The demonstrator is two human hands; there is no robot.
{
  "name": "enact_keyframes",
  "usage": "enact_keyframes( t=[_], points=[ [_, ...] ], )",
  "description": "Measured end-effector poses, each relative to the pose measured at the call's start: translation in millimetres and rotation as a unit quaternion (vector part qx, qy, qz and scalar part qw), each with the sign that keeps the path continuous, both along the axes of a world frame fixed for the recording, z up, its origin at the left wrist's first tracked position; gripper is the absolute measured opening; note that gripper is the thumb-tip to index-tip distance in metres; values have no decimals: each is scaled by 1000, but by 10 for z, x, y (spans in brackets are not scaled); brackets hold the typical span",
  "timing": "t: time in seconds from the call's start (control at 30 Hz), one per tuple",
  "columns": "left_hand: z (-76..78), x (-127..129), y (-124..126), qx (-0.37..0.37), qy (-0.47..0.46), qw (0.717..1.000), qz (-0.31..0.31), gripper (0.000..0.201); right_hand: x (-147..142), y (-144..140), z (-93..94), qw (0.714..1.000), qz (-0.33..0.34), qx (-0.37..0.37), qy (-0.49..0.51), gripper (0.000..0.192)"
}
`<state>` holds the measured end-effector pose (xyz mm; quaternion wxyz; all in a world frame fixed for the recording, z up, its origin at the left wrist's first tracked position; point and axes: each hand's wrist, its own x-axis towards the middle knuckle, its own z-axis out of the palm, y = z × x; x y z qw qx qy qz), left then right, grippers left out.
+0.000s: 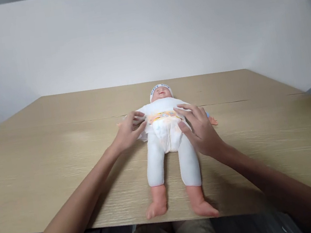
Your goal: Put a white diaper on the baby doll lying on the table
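A baby doll (pixel 170 157) in white clothes and a white cap lies on its back on the wooden table (pixel 48 165), feet toward me. A white diaper (pixel 165 128) with an orange patterned waistband wraps its hips. My left hand (pixel 129 130) grips the diaper's edge at the doll's side, fingers curled on the fabric. My right hand (pixel 200 127) rests on the other side of the diaper, fingers spread over the waistband and thumb pressing the diaper front.
A plain white wall stands behind the table. The doll's bare feet (pixel 181 205) reach the near table edge. My knees show below the edge. A small blue item (pixel 207 115) peeks out behind my right hand.
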<state>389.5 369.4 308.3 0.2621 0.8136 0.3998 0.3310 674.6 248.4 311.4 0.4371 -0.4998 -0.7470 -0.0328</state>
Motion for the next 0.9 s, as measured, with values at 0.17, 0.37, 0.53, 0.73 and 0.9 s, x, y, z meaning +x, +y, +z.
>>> enact_keyframes(
  t=[0.17,0.37,0.53,0.73,0.9],
  points=[
    [-121,-276,-36,36,236,965,105,35,-333,321,292,999,40,-11,-28,18],
    [29,-327,119,-137,223,961,91,38,-531,576,320,990,17,-113,-86,9],
    [370,-55,210,-216,-2,976,-15,48,-513,603,346,986,22,-155,-58,18],
    [457,548,88,-209,-53,969,-120,45,-493,670,349,985,31,-171,-19,38],
    [253,537,112,-194,-173,963,-75,34,-399,734,265,978,42,-190,77,38]
  ],
)
